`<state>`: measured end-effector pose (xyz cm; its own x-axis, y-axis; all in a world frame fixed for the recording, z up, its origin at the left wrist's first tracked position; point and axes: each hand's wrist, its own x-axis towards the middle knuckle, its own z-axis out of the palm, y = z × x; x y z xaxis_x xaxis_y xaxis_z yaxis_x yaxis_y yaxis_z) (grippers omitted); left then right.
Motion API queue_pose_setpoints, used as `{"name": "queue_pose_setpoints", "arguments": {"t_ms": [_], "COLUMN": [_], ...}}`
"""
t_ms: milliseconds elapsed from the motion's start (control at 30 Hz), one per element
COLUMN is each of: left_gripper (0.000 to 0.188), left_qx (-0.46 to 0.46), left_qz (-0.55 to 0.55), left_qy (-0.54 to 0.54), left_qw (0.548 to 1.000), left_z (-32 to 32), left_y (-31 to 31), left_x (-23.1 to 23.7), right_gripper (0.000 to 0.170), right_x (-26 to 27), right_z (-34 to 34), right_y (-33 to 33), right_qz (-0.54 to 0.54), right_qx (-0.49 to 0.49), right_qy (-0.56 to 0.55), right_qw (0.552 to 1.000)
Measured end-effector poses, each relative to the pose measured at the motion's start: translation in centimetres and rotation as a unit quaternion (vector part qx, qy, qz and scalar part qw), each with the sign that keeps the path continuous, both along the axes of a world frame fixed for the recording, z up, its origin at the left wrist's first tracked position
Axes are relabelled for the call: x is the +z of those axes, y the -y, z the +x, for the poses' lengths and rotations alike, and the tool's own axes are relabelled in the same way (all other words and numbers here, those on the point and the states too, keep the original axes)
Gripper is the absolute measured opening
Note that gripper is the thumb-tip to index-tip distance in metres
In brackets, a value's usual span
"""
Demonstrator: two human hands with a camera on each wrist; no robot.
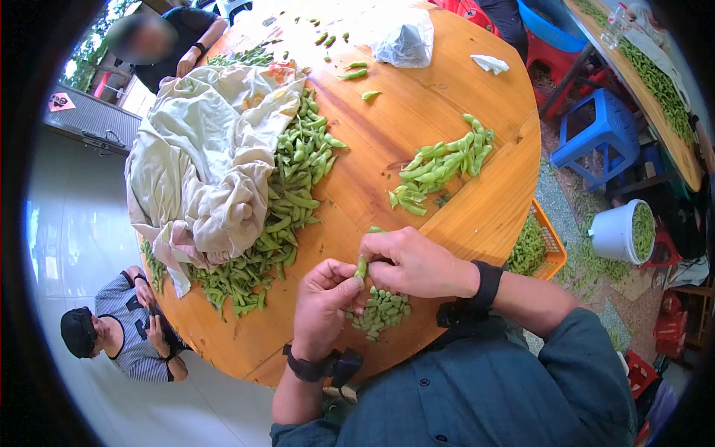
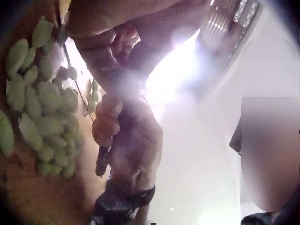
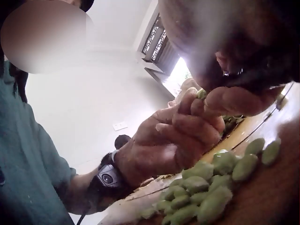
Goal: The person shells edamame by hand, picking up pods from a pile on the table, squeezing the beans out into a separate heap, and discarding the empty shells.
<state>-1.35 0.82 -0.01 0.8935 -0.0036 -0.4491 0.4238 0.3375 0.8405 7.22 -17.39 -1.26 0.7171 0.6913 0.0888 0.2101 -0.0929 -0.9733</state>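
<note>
In the head view, my left hand [image 1: 322,302] pinches a green edamame pod [image 1: 361,267] between thumb and fingers. My right hand [image 1: 421,261] meets it from the other side, its curled fingers gripping the same pod. The right wrist view shows only a bit of green between the two sets of fingertips. Right below the hands lies a small pile of shelled green beans [image 1: 383,309] on the wooden table [image 1: 357,194]. Farther off on the tabletop is a loose group of whole pods [image 1: 447,160].
A large heap of pods [image 1: 287,216] lies at left, partly under a pale cloth [image 1: 201,156]. A plastic bag [image 1: 406,45] and a crumpled tissue [image 1: 489,64] lie at the back. An orange basket [image 1: 553,242], blue stool [image 1: 596,134] and white bucket [image 1: 607,235] stand at right. Two people are at left.
</note>
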Motion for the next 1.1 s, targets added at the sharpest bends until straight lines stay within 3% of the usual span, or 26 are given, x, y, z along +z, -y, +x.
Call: {"name": "queue_pose_setpoints", "arguments": {"t_ms": [67, 100, 167, 200, 267, 300, 367, 400, 467, 667, 1100], "left_gripper": [0.005, 0.005, 0.006, 0.006, 0.006, 0.006, 0.010, 0.010, 0.015, 0.021, 0.011], "left_qx": [0.021, 0.029, 0.005, 0.005, -0.034, -0.034, -0.022, -0.021, -0.003, -0.009, -0.008], "left_qz": [0.037, 0.173, 0.392, 0.392, 0.467, 0.468, 0.353, 0.354, 0.167, 0.084, 0.063], "left_qy": [-0.014, 0.046, 0.161, 0.159, 0.214, 0.214, 0.110, 0.110, 0.043, -0.038, -0.002], "left_qw": [0.999, 0.983, 0.906, 0.906, 0.857, 0.857, 0.929, 0.929, 0.985, 0.996, 0.998], "left_z": [-0.2, -0.5, -0.7, -0.6, -0.4, -0.5, -0.6, -0.5, -0.2, 0.3, 0.1], "left_y": [0.9, 1.6, 1.7, 1.7, 1.5, 1.5, 1.4, 1.3, 1.1, 0.6, 0.9], "left_x": [0.0, -0.3, -0.5, -0.5, -0.1, 0.0, 0.3, 0.3, 0.2, 0.4, -0.4], "right_gripper": [0.012, 0.012, 0.012, 0.012, 0.012, 0.012, 0.011, 0.011, 0.010, 0.008, 0.011], "right_x": [0.2, 0.2, 0.2, 0.2, 0.2, 0.1, -0.1, -0.2, -0.3, -0.2, -0.3], "right_z": [0.0, 0.0, -0.2, -0.3, -0.3, -0.3, -0.3, -0.3, -0.2, -0.6, -0.5], "right_y": [0.0, -0.1, -0.3, -0.3, -0.4, -0.4, -0.5, -0.5, -0.5, -0.6, -0.6], "right_qz": [-0.014, -0.014, -0.033, -0.033, -0.031, -0.030, -0.027, -0.026, -0.031, -0.066, -0.063], "right_qx": [-0.020, -0.020, -0.035, -0.035, -0.043, -0.042, -0.048, -0.048, -0.038, -0.008, -0.023], "right_qy": [-0.054, -0.055, -0.002, -0.003, 0.004, 0.004, 0.029, 0.030, 0.059, 0.125, 0.084], "right_qw": [0.998, 0.998, 0.999, 0.999, 0.999, 0.999, 0.998, 0.998, 0.997, 0.990, 0.994]}}
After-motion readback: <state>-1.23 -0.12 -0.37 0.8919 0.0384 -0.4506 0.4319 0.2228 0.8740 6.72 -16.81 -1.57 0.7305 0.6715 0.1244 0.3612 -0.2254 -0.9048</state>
